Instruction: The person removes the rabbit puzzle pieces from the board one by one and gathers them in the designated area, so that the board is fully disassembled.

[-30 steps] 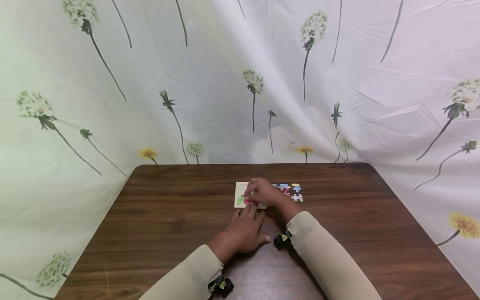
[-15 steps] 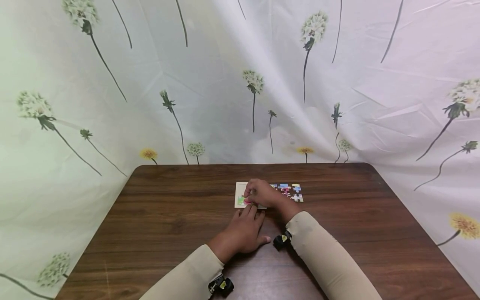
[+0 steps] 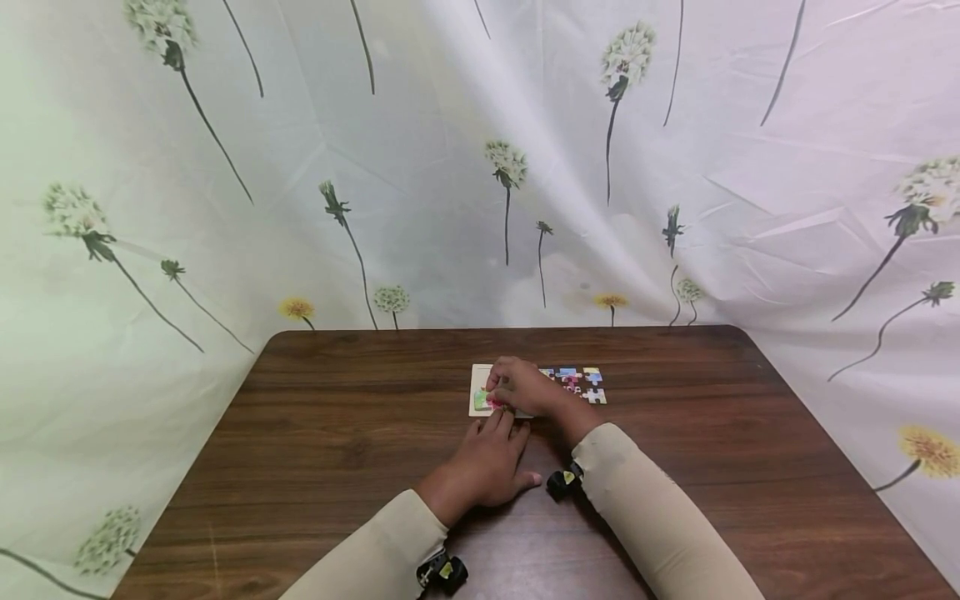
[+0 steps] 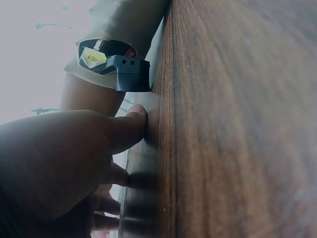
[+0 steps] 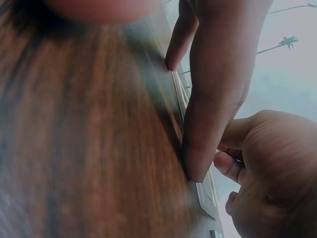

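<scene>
A small white-framed jigsaw board (image 3: pixel 476 385) lies towards the far side of the table. My left hand (image 3: pixel 486 462) lies palm down with fingers extended, fingertips at the board's near edge. In the right wrist view, a left finger (image 5: pixel 210 114) comes down right at that edge. My right hand (image 3: pixel 525 387) arches over the board, thumb and index finger pinching at a pink-and-green jigsaw piece (image 3: pixel 482 401) in its near left part. The right fingers (image 5: pixel 229 166) appear curled in the right wrist view. My right hand hides most of the board.
Several loose jigsaw pieces (image 3: pixel 593 386) lie right of the board, some partly behind the right hand. The brown wooden table (image 3: pixel 337 433) ends at a hanging cloth (image 3: pixel 435 208) printed with dandelions. Each wrist wears a black camera, the right one (image 3: pixel 564 481) just above the table.
The green part by the right fingertips has shifted slightly left and looks a little raised. My right fingers have moved slightly left; my left hand has stayed put.
</scene>
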`<state>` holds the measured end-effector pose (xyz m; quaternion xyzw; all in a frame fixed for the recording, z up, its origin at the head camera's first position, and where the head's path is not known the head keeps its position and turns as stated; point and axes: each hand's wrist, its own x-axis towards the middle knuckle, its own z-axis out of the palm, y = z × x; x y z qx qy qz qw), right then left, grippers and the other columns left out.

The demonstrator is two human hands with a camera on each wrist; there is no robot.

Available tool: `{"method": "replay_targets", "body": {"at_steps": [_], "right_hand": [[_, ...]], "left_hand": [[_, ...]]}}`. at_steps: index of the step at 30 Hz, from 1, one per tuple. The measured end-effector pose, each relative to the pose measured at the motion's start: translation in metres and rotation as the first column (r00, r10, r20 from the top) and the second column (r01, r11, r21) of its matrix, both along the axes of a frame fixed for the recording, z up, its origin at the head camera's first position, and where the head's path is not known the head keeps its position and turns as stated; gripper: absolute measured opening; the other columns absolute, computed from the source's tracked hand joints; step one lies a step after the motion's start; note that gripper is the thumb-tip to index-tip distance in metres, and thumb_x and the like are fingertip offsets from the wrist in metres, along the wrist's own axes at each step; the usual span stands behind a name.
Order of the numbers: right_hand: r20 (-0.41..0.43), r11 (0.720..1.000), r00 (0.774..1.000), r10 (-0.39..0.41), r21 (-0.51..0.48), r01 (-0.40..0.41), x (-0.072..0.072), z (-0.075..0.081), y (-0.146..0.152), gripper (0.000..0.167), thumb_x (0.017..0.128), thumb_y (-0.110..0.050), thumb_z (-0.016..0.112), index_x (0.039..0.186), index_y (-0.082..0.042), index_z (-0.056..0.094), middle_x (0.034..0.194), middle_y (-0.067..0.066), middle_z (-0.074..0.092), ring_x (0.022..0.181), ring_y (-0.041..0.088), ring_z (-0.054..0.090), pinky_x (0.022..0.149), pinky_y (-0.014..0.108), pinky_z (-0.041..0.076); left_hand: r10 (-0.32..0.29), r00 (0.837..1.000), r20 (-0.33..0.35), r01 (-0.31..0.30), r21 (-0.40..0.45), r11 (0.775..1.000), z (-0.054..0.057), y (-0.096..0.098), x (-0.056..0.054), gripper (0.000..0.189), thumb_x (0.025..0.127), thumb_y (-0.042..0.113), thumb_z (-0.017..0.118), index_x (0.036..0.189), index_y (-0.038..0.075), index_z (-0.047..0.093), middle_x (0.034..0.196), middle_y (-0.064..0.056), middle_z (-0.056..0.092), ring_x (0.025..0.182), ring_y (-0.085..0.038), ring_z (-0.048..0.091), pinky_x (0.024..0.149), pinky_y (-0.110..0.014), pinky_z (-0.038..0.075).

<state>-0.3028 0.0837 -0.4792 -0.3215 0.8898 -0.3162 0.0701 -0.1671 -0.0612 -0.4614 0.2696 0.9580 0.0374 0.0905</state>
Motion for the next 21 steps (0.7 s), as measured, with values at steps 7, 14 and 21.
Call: {"method": "replay_targets", "body": {"at_steps": [7, 14, 21], "right_hand": [[-0.047, 1.0, 0.999, 0.008, -0.005, -0.008, 0.002, 0.004, 0.006, 0.008, 0.109, -0.01, 0.066, 0.105, -0.013, 0.073, 0.121, 0.007, 0.069, 0.124, 0.03, 0.063, 0.118, 0.069, 0.035], [-0.049, 0.999, 0.998, -0.029, -0.038, 0.027, 0.005, 0.009, 0.025, 0.007, 0.11, -0.015, 0.067, 0.108, -0.014, 0.073, 0.122, 0.006, 0.066, 0.113, 0.023, 0.059, 0.104, 0.05, 0.048], [-0.051, 0.991, 0.995, -0.083, -0.114, 0.077, 0.006, 0.008, 0.049, 0.006, 0.109, -0.011, 0.069, 0.108, -0.01, 0.074, 0.124, 0.008, 0.067, 0.113, 0.025, 0.063, 0.101, 0.049, 0.054]], "left_hand": [[-0.003, 1.0, -0.005, 0.003, 0.001, 1.0, 0.0, 0.0, 0.0, 0.082, 0.108, 0.064, 0.057, 0.168, 0.01, 0.044, 0.177, -0.02, 0.033, 0.166, -0.036, 0.03, 0.128, -0.06, 0.038], [-0.003, 1.0, -0.022, 0.003, 0.026, 1.0, 0.0, 0.0, -0.001, 0.08, 0.106, 0.063, 0.06, 0.166, 0.011, 0.047, 0.176, -0.02, 0.036, 0.165, -0.038, 0.034, 0.126, -0.061, 0.039], [0.011, 1.0, 0.006, -0.011, 0.046, 0.999, 0.001, 0.0, -0.001, 0.08, 0.106, 0.062, 0.061, 0.168, 0.014, 0.044, 0.179, -0.02, 0.03, 0.166, -0.041, 0.03, 0.128, -0.062, 0.038]]}}
